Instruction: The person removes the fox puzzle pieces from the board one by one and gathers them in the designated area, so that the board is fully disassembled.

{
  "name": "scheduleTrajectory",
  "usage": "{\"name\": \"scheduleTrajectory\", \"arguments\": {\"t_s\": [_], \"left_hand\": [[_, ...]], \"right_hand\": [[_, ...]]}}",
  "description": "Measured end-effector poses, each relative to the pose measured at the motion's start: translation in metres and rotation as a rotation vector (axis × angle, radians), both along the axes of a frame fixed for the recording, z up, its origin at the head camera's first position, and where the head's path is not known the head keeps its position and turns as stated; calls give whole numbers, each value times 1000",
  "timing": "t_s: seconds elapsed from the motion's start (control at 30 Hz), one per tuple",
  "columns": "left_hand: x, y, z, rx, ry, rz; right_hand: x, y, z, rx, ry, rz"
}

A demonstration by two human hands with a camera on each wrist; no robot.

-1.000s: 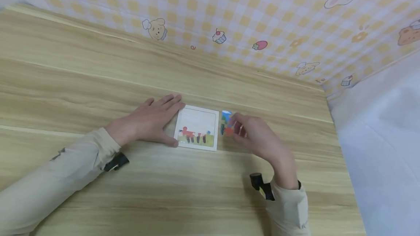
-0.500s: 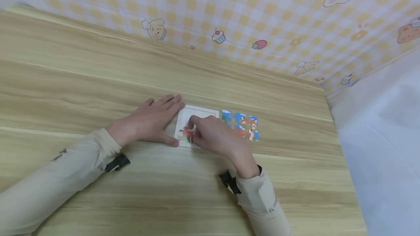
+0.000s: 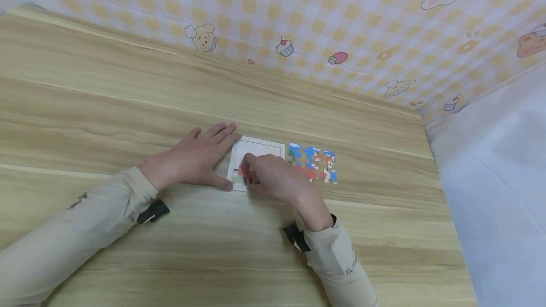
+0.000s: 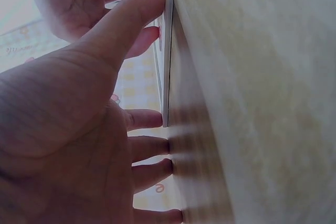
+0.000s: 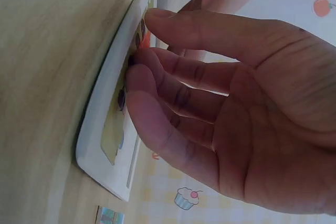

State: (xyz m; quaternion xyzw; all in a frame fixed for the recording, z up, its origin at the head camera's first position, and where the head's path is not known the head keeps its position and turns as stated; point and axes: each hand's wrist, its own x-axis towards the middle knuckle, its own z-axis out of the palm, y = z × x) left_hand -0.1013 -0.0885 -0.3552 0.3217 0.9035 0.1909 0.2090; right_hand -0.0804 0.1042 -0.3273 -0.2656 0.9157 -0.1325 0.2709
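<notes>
The white tray (image 3: 256,146) lies flat on the wood-grain table (image 3: 128,103) in front of me, and some puzzle pieces (image 3: 237,177) sit in it along the side nearest me, showing green grass, dark leg-like shapes and a patch of red. The far part of the tray is bare and pale, with a thin line running round inside its rim. My left hand (image 3: 187,162) is spread with its fingers straight, the thumb touching the tray's near left corner and the index finger its far left corner. My right hand (image 3: 275,176) is over the tray, fingers bent and tips down at the filled strip; I cannot tell whether a piece is pinched between them. Just beside the tray's right edge lies a group of loose pieces (image 3: 316,158), printed with blue sky, white cloud, fawn-like faces and red; my right hand partly hides the tray's right half. As for writing, the checked cloth (image 3: 315,27) behind the table bears a small orange letter e (image 3: 250,61), low down, left of a cupcake (image 3: 285,48). More tiny lettering (image 3: 416,104) shows near the cloth's right-hand corner, too small to read surely.
</notes>
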Motion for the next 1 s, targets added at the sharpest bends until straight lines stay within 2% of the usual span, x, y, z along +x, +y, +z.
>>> {"name": "scheduleTrajectory", "arguments": {"t_s": [0.43,1.0], "left_hand": [[0,1,0,-1,-9,5],[0,2,1,-11,-14,7]], "right_hand": [[1,-1,-3,5,27,-4],[1,1,-6,-55,-5,-14]]}}
